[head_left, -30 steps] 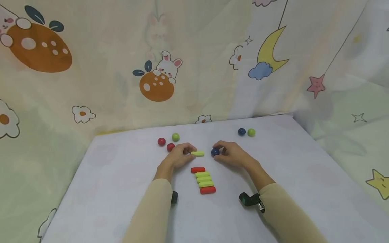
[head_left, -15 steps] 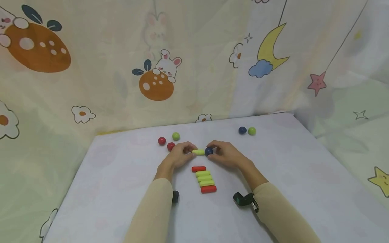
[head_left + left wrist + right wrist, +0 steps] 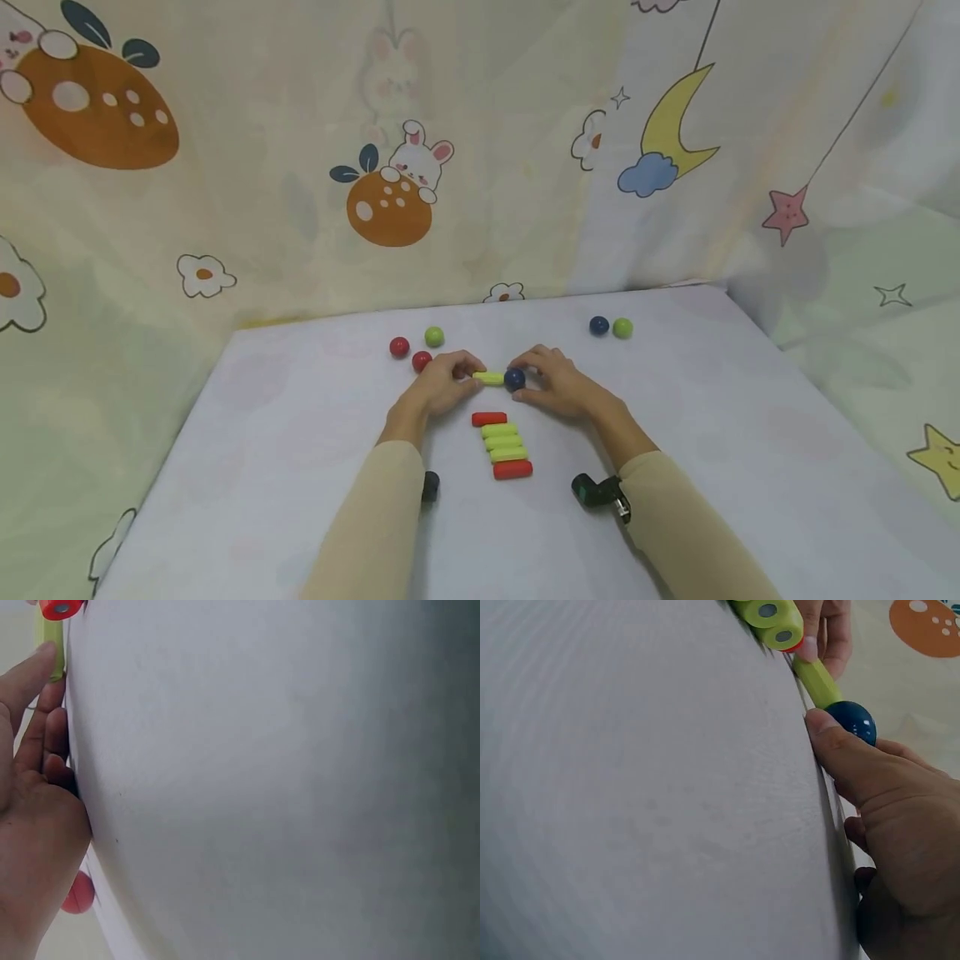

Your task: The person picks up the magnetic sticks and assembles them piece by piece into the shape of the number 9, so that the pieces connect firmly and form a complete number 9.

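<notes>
My left hand [image 3: 442,383] pinches a yellow-green magnetic rod [image 3: 491,378] between thumb and fingertips, low over the white table. At the rod's right end sits a dark blue ball [image 3: 514,380], in line with it. My right hand [image 3: 558,383] is around that ball, index finger at its far side and thumb a little off its near side. In the right wrist view, the blue ball [image 3: 855,722] meets the end of the yellow-green rod [image 3: 819,684], and my right thumb [image 3: 825,724] lies beside it. The left wrist view shows the left fingers at the rod [image 3: 51,652].
Nearer me lies a row of rods: a red rod [image 3: 489,419], several yellow-green rods [image 3: 505,442], and another red rod [image 3: 513,470]. Two red balls [image 3: 399,347] and a green ball [image 3: 434,337] stand back left. A blue ball [image 3: 598,326] and green ball [image 3: 622,328] are back right.
My right hand has brought the blue ball leftward to the end of the yellow-green rod, and its thumb has then moved away from the ball. The left hand has stayed in place.
</notes>
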The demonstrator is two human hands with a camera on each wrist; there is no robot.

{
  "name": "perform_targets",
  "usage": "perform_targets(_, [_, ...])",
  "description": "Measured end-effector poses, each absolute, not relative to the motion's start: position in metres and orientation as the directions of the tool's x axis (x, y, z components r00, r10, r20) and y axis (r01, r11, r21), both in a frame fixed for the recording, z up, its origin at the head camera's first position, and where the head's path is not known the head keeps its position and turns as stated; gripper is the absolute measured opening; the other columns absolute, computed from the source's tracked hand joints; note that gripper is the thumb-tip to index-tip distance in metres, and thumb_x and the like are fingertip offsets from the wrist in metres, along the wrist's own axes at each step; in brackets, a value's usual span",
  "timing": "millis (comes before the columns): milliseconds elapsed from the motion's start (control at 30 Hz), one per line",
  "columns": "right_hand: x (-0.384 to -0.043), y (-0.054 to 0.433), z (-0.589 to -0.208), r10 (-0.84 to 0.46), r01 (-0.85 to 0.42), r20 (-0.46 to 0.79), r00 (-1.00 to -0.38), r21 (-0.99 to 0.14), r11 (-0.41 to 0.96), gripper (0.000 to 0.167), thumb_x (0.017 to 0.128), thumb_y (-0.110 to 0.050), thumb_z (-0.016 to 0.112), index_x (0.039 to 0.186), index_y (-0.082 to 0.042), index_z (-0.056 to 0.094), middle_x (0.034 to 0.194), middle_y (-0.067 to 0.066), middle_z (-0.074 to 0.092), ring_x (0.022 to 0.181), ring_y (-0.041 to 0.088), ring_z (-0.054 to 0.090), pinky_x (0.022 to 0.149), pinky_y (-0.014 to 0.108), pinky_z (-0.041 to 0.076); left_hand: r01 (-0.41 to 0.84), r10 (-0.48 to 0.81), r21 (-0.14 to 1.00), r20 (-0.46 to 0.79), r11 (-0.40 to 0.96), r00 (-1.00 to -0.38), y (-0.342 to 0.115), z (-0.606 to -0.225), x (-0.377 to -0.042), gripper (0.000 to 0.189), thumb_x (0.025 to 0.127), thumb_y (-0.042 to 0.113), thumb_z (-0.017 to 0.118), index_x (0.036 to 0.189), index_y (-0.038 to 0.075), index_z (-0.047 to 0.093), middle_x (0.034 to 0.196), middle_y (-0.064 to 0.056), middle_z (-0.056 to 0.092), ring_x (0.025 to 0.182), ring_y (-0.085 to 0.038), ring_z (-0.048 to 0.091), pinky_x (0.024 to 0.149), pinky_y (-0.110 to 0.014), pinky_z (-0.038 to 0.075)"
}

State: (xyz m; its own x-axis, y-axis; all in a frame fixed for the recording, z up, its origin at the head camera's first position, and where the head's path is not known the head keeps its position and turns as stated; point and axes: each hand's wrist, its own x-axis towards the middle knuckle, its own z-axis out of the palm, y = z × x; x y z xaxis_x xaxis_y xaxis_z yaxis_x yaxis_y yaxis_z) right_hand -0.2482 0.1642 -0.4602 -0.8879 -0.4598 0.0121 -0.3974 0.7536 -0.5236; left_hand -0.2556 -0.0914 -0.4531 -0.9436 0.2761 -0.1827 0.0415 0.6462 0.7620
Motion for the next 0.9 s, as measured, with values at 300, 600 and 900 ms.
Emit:
perform_targets(300, [-0.254, 0.165, -0.468, -0.465, -0.39, 0.018, -0.885, -0.573, 0.721, 0.045, 0.096, -0.038, 0.073, 0.139, -0.033, 0.06, 0.137, -0.003, 0.056, 0.132, 0.025, 0.048, 0.111, 0.056, 0.038, 0.05, 0.275, 0.76, -0.173, 0.648, -0.946, -0.091, -0.458, -0.257, 0.02, 0.096, 0.024, 0.073, 0.115, 0.03, 0.07, 0.115, 0.003, 0.063, 0.113, -0.022, 0.053, 0.102, -0.045, 0.047])
perform_targets(600, [-0.257, 0.158, -0.46, -0.419, -0.338, 0.002, -0.908, -0.592, 0.731, 0.044, 0.096, -0.034, 0.073, 0.138, -0.032, 0.06, 0.141, -0.002, 0.058, 0.137, 0.028, 0.046, 0.116, 0.062, 0.028, 0.057, 0.309, 0.757, -0.195, 0.651, -0.931, -0.093, -0.445, -0.262, 0.024, 0.097, 0.024, 0.07, 0.121, 0.026, 0.07, 0.113, 0.001, 0.062, 0.11, -0.022, 0.053, 0.097, -0.042, 0.047])
perform_targets(900, [-0.256, 0.161, -0.459, -0.385, -0.286, -0.033, -0.922, -0.612, 0.738, 0.043, 0.095, -0.03, 0.075, 0.136, -0.028, 0.064, 0.142, -0.001, 0.061, 0.135, 0.029, 0.046, 0.115, 0.056, 0.034, 0.124, 0.39, 0.725, -0.211, 0.677, -0.896, -0.093, -0.438, -0.265, 0.027, 0.101, 0.023, 0.066, 0.128, 0.021, 0.067, 0.116, -0.001, 0.063, 0.111, -0.021, 0.055, 0.099, -0.038, 0.051])
